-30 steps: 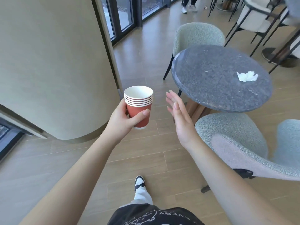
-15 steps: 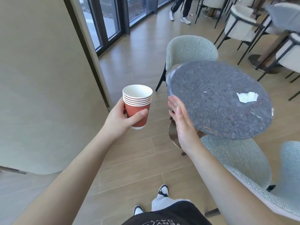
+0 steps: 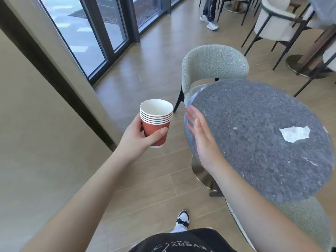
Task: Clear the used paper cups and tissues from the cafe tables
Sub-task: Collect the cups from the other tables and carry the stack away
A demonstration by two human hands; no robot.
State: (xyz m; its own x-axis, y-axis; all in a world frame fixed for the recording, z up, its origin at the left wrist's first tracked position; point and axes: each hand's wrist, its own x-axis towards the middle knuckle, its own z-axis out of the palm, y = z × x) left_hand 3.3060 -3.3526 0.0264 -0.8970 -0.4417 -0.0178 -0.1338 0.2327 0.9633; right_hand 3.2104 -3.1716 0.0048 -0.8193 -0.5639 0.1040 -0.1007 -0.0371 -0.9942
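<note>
**Closing on the round table with a stack of cups in hand**

Closer now than half a second ago, the round table (image 3: 254, 142) fills the right side of our view, and our right hand (image 3: 203, 142) has come over its near left edge. We hold that hand flat and relaxed, fingers straight, gripping nothing; we cannot tell whether it touches the stone.

Our left hand (image 3: 138, 140) grips a stack of paper cups (image 3: 156, 122), fingers and thumb wrapped round the lowest one. The cups are brick red outside and white inside, nested upright so that several white rims show in close rings at the top. The top cup looks empty. We carry the stack over the wooden floor, just left of the table edge.

On the table's far right lies a crumpled white tissue (image 3: 294, 134), well apart from our right hand. A few small white scraps (image 3: 309, 161) dot the speckled dark top nearer to us.

A pale green chair (image 3: 214, 64) stands tucked against the far side of the table, and a second green chair (image 3: 312, 220) sits below its near edge, beside our right forearm. A beige wall (image 3: 45, 142) rises on our left, with glass doors (image 3: 94, 33) beyond. Farther off we see a person's legs (image 3: 209, 13) and white chairs (image 3: 274, 24).
</note>
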